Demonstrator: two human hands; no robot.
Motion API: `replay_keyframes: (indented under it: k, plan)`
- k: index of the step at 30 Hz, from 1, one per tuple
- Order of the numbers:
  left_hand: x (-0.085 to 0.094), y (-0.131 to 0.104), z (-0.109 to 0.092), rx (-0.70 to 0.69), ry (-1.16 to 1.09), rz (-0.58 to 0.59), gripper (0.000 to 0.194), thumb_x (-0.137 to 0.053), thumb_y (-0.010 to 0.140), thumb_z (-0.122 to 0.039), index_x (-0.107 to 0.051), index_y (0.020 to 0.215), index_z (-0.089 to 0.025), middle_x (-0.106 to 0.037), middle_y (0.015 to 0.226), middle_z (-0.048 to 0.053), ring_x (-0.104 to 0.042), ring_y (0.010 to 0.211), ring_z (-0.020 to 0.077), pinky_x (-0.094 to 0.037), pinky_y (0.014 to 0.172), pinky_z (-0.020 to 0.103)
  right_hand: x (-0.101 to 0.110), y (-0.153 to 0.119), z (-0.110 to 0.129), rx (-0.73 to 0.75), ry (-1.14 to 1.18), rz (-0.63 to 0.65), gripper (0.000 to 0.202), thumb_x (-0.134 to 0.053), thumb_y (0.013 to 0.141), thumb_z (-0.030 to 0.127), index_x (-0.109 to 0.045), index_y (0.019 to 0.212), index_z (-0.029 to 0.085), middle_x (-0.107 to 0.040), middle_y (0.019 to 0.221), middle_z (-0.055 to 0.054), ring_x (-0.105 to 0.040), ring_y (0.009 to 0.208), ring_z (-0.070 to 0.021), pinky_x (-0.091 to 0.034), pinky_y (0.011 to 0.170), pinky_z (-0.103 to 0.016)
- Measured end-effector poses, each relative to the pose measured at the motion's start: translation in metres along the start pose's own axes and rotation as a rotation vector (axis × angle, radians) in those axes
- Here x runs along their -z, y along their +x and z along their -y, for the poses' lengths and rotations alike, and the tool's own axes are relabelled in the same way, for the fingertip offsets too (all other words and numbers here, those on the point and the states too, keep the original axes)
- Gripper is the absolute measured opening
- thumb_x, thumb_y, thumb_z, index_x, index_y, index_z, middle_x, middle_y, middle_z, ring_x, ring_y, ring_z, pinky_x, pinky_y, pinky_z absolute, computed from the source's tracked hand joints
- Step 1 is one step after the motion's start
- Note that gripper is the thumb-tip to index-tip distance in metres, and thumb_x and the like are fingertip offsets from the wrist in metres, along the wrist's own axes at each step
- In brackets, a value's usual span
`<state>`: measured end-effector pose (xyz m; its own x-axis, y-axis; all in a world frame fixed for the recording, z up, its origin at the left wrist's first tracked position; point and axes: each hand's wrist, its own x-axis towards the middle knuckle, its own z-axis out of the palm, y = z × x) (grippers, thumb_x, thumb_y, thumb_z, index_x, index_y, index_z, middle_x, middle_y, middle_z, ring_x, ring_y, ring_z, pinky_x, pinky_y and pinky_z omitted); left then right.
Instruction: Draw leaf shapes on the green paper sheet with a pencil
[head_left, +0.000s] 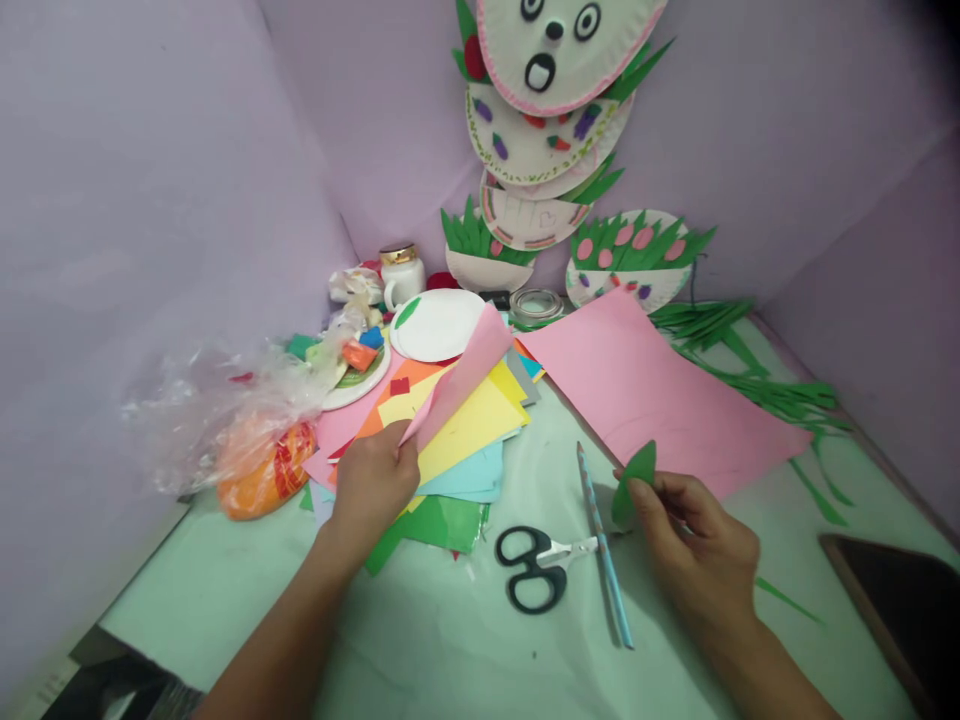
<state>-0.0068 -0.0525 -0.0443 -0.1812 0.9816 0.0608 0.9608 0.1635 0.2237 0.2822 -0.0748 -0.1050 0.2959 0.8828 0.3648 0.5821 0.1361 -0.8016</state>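
Note:
My left hand (375, 478) is closed on the edge of a pink paper sheet (463, 375), which stands tilted over a pile of coloured paper (480, 425). Between the thumb and fingers of my right hand (701, 535) is a small green paper leaf (634, 485), its pointed tip upward. Black-handled scissors (541, 568) lie on the table between my hands, and a blue patterned pencil (606, 550) rests across the blade end. Just beyond my right hand lies a larger pink sheet (667, 395).
A plastic bag (225, 400) and an orange packet (262, 475) sit at the left. Behind the pile are a paper plate (442, 335), a white mug (403, 275) and a tape roll (536, 304). Green paper strips (772, 390) lie at right; decorated plates (630, 285) line the wall.

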Motion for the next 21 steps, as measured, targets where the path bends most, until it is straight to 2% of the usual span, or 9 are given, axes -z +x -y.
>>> replay_keyframes:
  k: [6, 9, 13, 17, 21]
  plan:
    - [-0.001, -0.001, -0.004, 0.014, 0.07, -0.018, 0.027, -0.042, 0.087, -0.022, -0.066, 0.099, -0.022, -0.065, 0.069, 0.001, -0.06, 0.066, 0.0187, -0.033, 0.054, 0.026, -0.001, 0.0, -0.002, 0.017, -0.012, -0.006, 0.02, -0.06, 0.082, 0.041, -0.064, 0.078, 0.022, -0.067, 0.064, 0.001, -0.061, 0.056, -0.0148, -0.047, 0.055, -0.025]
    - [-0.005, -0.005, -0.012, -0.028, 0.128, -0.021, 0.031, -0.044, 0.085, -0.018, -0.063, 0.109, -0.021, -0.069, 0.089, 0.004, -0.062, 0.081, 0.0217, -0.036, 0.06, 0.028, -0.001, 0.0, -0.002, 0.001, -0.006, 0.009, 0.02, -0.06, 0.082, 0.041, -0.064, 0.078, 0.022, -0.067, 0.064, 0.001, -0.061, 0.056, -0.0149, -0.047, 0.056, -0.025]
    - [-0.014, -0.013, -0.023, -0.146, 0.179, 0.035, 0.033, -0.052, 0.079, -0.017, -0.061, 0.11, -0.021, -0.065, 0.109, 0.006, -0.058, 0.1, 0.024, -0.038, 0.065, 0.03, -0.001, 0.0, 0.0, -0.025, -0.004, 0.02, 0.02, -0.059, 0.083, 0.041, -0.064, 0.079, 0.021, -0.066, 0.065, 0.0, -0.06, 0.056, -0.0152, -0.046, 0.057, -0.027]
    - [-0.019, -0.016, -0.027, -0.171, 0.208, 0.07, 0.03, -0.052, 0.08, -0.017, -0.059, 0.109, -0.018, -0.063, 0.109, 0.009, -0.056, 0.101, 0.0261, -0.037, 0.062, 0.03, -0.002, 0.001, 0.001, -0.017, 0.013, 0.025, 0.02, -0.059, 0.084, 0.04, -0.064, 0.079, 0.021, -0.066, 0.065, 0.0, -0.06, 0.057, -0.0153, -0.046, 0.058, -0.027]
    - [-0.011, -0.008, -0.024, -0.164, 0.195, 0.112, 0.023, -0.05, 0.073, -0.008, -0.062, 0.089, -0.018, -0.065, 0.089, 0.008, -0.059, 0.085, 0.0256, -0.029, 0.056, 0.029, -0.002, 0.002, 0.001, -0.001, 0.029, 0.025, 0.02, -0.059, 0.084, 0.039, -0.063, 0.078, 0.021, -0.066, 0.066, 0.001, -0.06, 0.057, -0.0149, -0.046, 0.059, -0.027]
